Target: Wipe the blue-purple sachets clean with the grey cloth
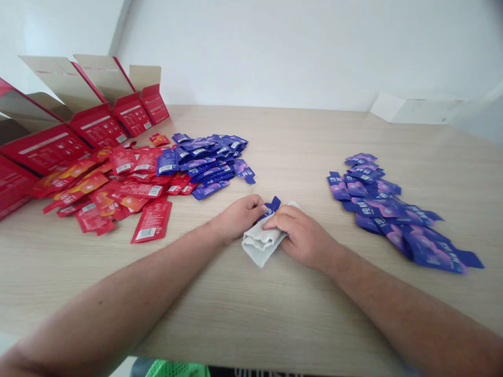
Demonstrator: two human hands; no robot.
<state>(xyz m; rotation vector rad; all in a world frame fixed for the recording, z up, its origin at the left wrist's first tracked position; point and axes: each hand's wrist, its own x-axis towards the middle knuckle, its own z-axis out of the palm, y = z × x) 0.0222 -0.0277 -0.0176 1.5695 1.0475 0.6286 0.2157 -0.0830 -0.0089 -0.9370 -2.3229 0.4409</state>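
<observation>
Just below the frame's centre, the left hand (247, 217) has a narrow grip at the edge of a blue packet (272, 206) and the right hand (302, 234) clasps a white cloth (259, 242) (soft, floppy, probably light), the packet likely slick and best pinched by its edges.

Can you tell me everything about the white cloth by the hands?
The white cloth looks like soft fabric, folded in layers, with a wavy edge and one corner pointing toward the person. It's near the middle of the pale table. The right hand grips it against a blue packet, which pokes out beyond it. The left hand is close beside it.
</observation>
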